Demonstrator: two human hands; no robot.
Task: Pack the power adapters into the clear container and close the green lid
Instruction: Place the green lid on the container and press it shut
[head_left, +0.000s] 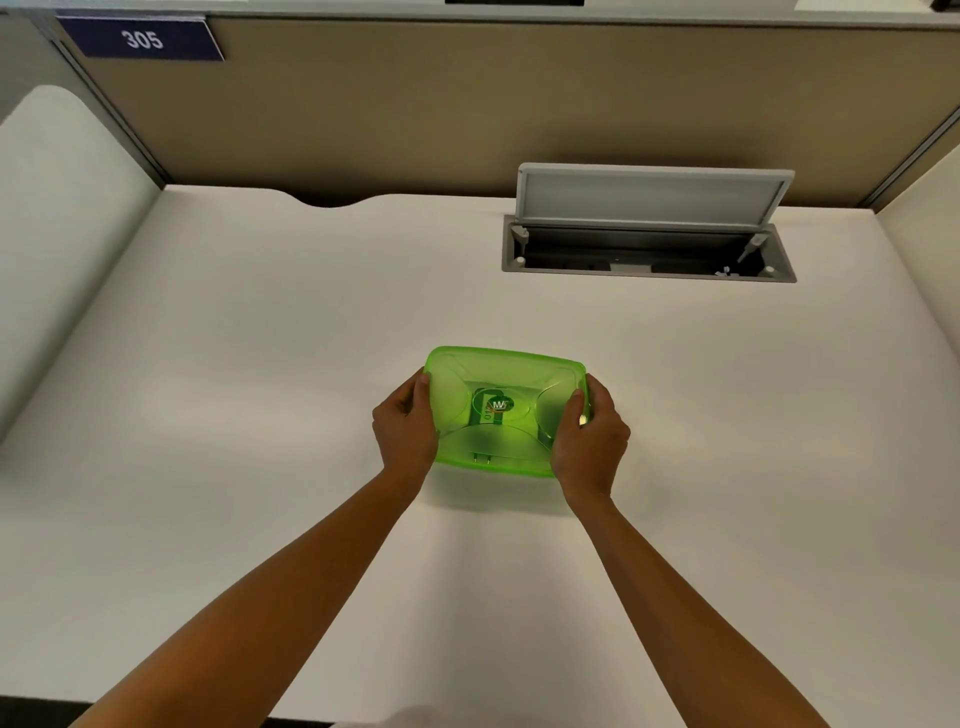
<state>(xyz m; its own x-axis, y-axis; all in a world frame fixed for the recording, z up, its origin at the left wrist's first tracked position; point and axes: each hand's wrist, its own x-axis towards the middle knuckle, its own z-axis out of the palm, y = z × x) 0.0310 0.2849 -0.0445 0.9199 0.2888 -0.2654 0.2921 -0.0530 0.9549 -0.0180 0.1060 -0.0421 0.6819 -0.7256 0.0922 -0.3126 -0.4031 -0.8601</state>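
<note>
The translucent green lid (498, 384) lies flat on top of the clear container at the middle of the white desk. Through the lid I make out a power adapter (485, 441) with its metal prongs pointing toward me, and a label near the centre. My left hand (404, 427) clasps the container's left side, thumb on the lid's edge. My right hand (589, 434) clasps the right side the same way. The container's walls are mostly hidden by the lid and my hands.
A cable hatch (649, 244) with its grey flap raised sits in the white desk (234, 364) at the back right. Beige partition walls close the desk at the back and sides. A blue sign reading 305 (141, 39) hangs at top left.
</note>
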